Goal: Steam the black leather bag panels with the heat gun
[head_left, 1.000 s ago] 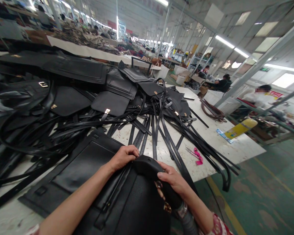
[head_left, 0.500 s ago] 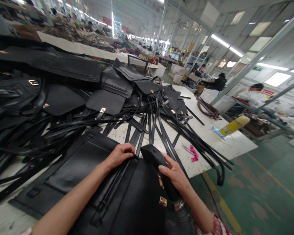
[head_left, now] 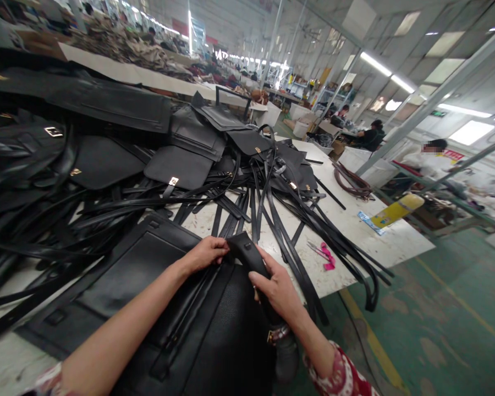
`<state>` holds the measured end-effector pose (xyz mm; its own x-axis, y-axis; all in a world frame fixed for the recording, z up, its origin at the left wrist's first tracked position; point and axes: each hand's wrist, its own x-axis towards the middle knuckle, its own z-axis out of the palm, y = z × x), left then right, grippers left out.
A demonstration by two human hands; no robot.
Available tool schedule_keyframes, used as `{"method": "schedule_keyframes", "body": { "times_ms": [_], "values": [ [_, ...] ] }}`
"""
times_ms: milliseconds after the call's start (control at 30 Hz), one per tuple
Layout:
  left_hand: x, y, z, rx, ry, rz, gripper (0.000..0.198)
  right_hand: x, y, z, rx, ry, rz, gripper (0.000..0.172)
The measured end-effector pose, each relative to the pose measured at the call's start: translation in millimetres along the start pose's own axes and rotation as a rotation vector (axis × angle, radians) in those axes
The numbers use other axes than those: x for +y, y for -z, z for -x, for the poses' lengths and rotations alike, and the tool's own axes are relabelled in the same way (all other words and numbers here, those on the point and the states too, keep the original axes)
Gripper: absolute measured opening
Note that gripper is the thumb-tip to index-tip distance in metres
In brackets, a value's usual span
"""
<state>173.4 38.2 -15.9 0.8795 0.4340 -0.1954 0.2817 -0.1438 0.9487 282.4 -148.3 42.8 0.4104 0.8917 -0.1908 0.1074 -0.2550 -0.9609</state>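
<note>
A large black leather bag panel [head_left: 214, 335] lies in front of me over the table's near edge. My right hand [head_left: 274, 289] is closed round a black leather flap [head_left: 247, 254] that rises from the panel's top. My left hand [head_left: 204, 254] is closed in a pinch on the panel's top edge, right beside the flap's tip. Another flat black panel [head_left: 119, 286] lies under my left forearm. A gold clasp shows partly below my right wrist.
A heap of black straps [head_left: 268, 214] and flap pieces with gold clasps [head_left: 177, 168] covers the white table [head_left: 355, 225]. Pink-handled snips [head_left: 328, 256] and a yellow packet [head_left: 394, 212] lie near the right edge. Other people sit at benches beyond. A green floor lies to the right.
My right hand has lifted the flap off the panel and brought its tip left, up to my left hand. The left hand stayed on the panel's top edge.
</note>
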Motion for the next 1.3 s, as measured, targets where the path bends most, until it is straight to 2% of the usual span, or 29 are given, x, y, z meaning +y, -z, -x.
{"method": "schedule_keyframes", "body": {
  "times_ms": [200, 300, 433, 500, 600, 733, 900, 967, 1133, 1300],
  "values": [
    [6, -1.7, -11, -0.003, 0.086, -0.078, 0.014, 0, 15, 6, -0.032, -0.021, -0.136, 0.063],
    [11, -2.4, -16, -0.030, 0.098, -0.120, 0.013, 4, 22, 11, -0.119, -0.090, -0.135, 0.066],
    [15, 5.7, -15, -0.075, 0.094, -0.188, 0.017, 5, 20, 2, -0.240, -0.170, -0.160, 0.061],
    [16, 14.6, -11, -0.066, 0.081, -0.246, 0.013, 4, 18, -5, -0.191, -0.156, -0.169, 0.062],
    [19, 29.0, -3, 0.010, 0.050, -0.334, 0.009, 1, 18, -10, -0.075, -0.110, -0.154, 0.065],
    [18, 44.7, 6, 0.149, 0.074, -0.348, 0.016, -5, 25, -2, -0.045, -0.097, -0.138, 0.067],
    [6, 68.1, 20, 0.427, 0.230, -0.202, 0.023, -25, 37, 16, -0.035, -0.032, -0.118, 0.065],
    [-1, 71.0, 33, 0.481, 0.305, -0.112, 0.023, -34, 41, 22, -0.039, -0.039, -0.099, 0.067],
    [-12, 53.3, 67, 0.440, 0.390, 0.148, 0.026, -49, 33, 30, -0.094, -0.014, -0.025, 0.063],
    [-2, 43.7, 80, 0.372, 0.434, 0.535, 0.033, -50, 0, 31, -0.238, 0.005, 0.011, 0.059]
  ]
}}
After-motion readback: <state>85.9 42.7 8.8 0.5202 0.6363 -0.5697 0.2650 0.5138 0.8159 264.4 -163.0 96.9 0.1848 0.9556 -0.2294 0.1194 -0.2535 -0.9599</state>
